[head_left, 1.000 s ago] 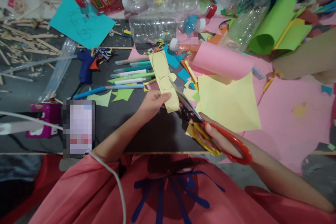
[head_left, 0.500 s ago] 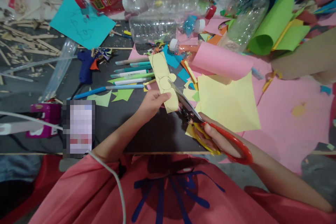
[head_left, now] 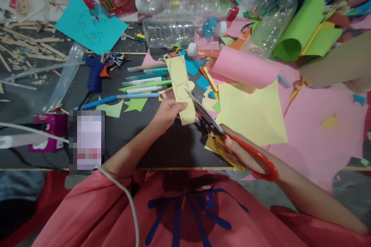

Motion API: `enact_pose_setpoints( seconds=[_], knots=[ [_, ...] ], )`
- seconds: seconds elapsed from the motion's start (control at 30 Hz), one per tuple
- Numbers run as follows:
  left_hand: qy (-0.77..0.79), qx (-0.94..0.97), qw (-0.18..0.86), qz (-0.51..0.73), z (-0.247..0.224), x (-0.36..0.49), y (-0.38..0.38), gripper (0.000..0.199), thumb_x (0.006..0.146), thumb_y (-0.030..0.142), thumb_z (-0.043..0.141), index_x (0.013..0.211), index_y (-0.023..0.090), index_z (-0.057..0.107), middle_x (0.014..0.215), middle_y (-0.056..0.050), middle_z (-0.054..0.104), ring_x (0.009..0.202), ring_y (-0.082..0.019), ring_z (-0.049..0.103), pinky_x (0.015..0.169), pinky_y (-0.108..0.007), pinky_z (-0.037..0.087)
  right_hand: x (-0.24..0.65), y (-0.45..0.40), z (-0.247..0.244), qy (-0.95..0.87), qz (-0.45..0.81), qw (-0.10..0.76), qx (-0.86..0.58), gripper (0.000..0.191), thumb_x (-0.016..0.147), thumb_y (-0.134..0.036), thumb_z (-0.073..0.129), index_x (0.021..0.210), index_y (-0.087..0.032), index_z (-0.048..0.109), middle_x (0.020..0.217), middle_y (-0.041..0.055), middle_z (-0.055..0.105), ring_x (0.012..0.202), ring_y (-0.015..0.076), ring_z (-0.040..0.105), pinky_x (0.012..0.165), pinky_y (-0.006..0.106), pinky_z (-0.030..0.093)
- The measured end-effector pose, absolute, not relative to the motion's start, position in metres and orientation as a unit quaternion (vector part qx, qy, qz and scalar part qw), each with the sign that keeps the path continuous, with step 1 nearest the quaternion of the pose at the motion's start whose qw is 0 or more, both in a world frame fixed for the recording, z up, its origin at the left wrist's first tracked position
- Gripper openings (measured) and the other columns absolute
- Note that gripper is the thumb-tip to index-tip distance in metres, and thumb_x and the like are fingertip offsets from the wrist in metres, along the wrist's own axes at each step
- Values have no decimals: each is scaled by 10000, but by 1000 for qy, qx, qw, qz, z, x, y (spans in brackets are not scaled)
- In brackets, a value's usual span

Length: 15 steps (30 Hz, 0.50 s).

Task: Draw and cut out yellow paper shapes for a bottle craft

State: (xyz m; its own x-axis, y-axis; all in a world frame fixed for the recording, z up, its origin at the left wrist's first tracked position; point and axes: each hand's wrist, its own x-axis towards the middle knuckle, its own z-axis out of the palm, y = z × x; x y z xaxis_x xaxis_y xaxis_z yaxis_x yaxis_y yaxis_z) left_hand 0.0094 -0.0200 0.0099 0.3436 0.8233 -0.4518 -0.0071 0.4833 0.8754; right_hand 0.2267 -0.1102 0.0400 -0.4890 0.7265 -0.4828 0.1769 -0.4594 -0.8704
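Between the thumb and fingers of my left hand (head_left: 169,114) is a strip of yellow paper (head_left: 177,73) with a drawn outline of a round centre and petal-like lobes. Its right side has a cut, rounded edge. My right hand (head_left: 234,148) grips a pair of scissors (head_left: 207,115) with one red and one yellow handle. The blades are spread, and the upper blade's tip lies over the drawn circle at the paper's right side. Dark, partly hidden items sit behind the blades.
Felt pens (head_left: 145,83) and a blue glue gun (head_left: 95,71) lie to the left, near a phone (head_left: 88,139). Plastic bottles (head_left: 174,31) line the back. A yellow sheet (head_left: 252,115), a pink roll (head_left: 246,65) and a green roll (head_left: 303,27) are on the right.
The yellow paper strip has turned slightly, its top end shifting a little to the right. The scissors and both hands stay nearly in place.
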Motion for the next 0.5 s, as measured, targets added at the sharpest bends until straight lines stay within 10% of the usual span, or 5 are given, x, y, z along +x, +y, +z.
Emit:
enact_pose_setpoints(
  seconds=[0.5],
  knots=[
    [443,422,742,274,12,9,-15,351,636,464,579,524,137,635,591,-142,711,593,-244,710,535,-291,535,231,-107,48,-501,703,151,-482,552,900,-744,387,1068,-226,472,598,-67,385,451,74,258,377,222,197]
  ],
)
